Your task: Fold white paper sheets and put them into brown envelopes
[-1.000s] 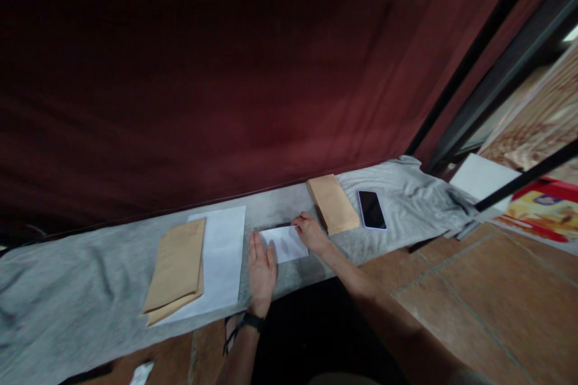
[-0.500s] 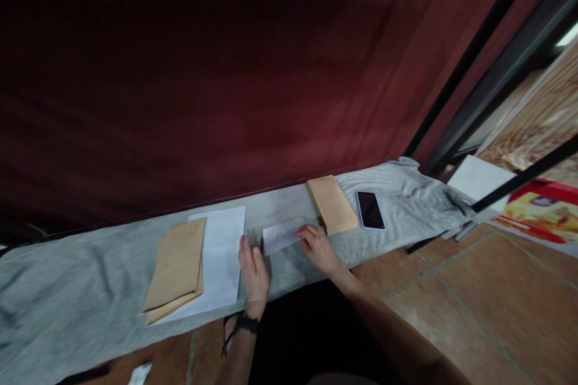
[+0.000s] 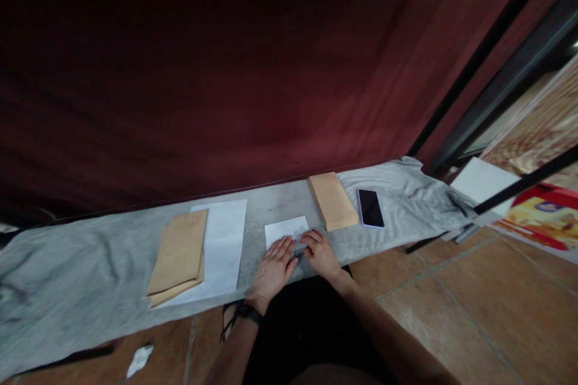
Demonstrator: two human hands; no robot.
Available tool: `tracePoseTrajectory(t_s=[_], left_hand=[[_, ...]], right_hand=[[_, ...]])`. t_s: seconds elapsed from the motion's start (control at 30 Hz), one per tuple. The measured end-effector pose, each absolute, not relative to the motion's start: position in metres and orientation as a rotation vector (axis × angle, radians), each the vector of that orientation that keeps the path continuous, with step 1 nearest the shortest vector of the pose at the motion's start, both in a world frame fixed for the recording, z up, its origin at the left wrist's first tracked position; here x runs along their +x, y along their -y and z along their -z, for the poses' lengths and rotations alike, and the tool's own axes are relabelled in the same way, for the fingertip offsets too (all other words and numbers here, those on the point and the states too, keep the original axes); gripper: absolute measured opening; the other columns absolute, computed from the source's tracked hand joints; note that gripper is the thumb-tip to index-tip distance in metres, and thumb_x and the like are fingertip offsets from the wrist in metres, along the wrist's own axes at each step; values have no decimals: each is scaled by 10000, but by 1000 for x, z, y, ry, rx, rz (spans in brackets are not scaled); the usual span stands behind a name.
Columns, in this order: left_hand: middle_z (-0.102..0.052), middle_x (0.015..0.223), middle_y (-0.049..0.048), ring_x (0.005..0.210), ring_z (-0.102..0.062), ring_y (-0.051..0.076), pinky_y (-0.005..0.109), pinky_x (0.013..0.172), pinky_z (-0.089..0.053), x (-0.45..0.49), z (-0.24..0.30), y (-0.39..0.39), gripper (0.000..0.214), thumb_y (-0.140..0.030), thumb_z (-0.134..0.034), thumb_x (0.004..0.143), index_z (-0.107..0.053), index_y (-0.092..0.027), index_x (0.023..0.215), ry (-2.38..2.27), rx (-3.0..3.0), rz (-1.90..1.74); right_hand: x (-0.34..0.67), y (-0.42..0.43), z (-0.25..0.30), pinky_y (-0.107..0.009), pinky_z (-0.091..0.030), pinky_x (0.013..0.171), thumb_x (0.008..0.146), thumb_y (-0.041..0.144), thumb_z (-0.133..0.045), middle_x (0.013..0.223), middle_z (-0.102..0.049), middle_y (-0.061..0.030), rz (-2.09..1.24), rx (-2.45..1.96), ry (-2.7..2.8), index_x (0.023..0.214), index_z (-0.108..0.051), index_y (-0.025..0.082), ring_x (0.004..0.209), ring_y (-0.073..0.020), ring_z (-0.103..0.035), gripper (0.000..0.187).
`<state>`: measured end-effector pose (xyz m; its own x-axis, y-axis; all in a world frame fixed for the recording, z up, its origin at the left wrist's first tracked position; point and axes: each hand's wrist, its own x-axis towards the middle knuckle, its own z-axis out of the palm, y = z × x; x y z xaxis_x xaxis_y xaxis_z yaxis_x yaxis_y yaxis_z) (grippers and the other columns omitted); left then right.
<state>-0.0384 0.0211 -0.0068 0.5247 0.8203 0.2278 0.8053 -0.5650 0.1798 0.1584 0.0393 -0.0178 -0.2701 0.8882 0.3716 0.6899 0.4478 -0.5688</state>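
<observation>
A small folded white paper [image 3: 286, 230] lies on the grey cloth [image 3: 90, 277] in front of me. My left hand [image 3: 273, 269] rests flat with fingers spread, its fingertips on the paper's near edge. My right hand [image 3: 321, 252] sits beside it, fingers bent down on the paper's near right corner. Whether the fingers pinch the paper I cannot tell. To the left lies a larger white sheet [image 3: 222, 246] with brown envelopes [image 3: 179, 255] stacked on it.
A second stack of brown envelopes [image 3: 332, 200] and a dark phone [image 3: 371, 207] lie to the right on the cloth. A dark red curtain hangs behind. White sheets [image 3: 479, 179] and a colourful box [image 3: 539, 216] sit far right. A crumpled paper scrap [image 3: 139, 360] lies on the tiled floor.
The paper was lifted and turned half a second ago and lies flat again. My left hand moved right onto its near edge. My right hand came down to the near corner.
</observation>
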Motion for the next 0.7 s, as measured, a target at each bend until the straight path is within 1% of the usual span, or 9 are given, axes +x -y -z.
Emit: tracePoseTrajectory(t_s=[0.1,0.17,0.3,0.47,0.6,0.7], left_hand=[[-508,1506,111,1413,-450,218,421,1189,-366,-38,9,-21,499,-368,-420,996,-496,-148,1437,-1445,2720,-433],[-516,1497,128,1410,-453,222,420,1187,-372,-37,10,-21,503,-336,-436,984,-495,-122,1435,-1450,2735,-417],[-521,1488,147,1422,-435,226,417,1189,-374,-37,10,-21,491,-295,-436,972,-521,-84,1408,-1448,2761,-393],[-496,1509,132,1426,-429,216,409,1197,-367,-36,8,-20,493,-304,-425,978,-515,-94,1415,-1441,2775,-395],[-485,1517,119,1429,-424,213,415,1199,-366,-36,9,-17,501,-315,-425,985,-491,-110,1437,-1444,2770,-396],[-473,1522,127,1429,-423,223,424,1192,-376,-37,11,-14,498,-323,-415,995,-493,-104,1435,-1486,2770,-394]], right_hand=[[151,-34,16,-432,-356,1180,904,100,-494,1220,-702,-65,-345,-1291,2094,1173,-691,208,1215,-193,-593,351],[144,-30,15,-426,-357,1182,967,158,-458,1292,-676,-75,-335,-1265,2145,1269,-652,191,1252,-187,-574,360],[135,-21,18,-438,-372,1174,1016,217,-429,1397,-609,-106,-290,-1280,2209,1399,-558,154,1311,-200,-538,409],[138,-15,23,-424,-346,1186,1044,264,-400,1441,-569,-106,-201,-1340,2230,1427,-535,142,1348,-209,-511,424],[141,-12,24,-424,-348,1178,1040,279,-421,1437,-571,-112,-128,-1408,2224,1413,-552,136,1345,-223,-518,420],[142,-10,24,-431,-344,1177,1032,272,-442,1451,-556,-108,-92,-1422,2233,1419,-544,142,1350,-228,-513,421]])
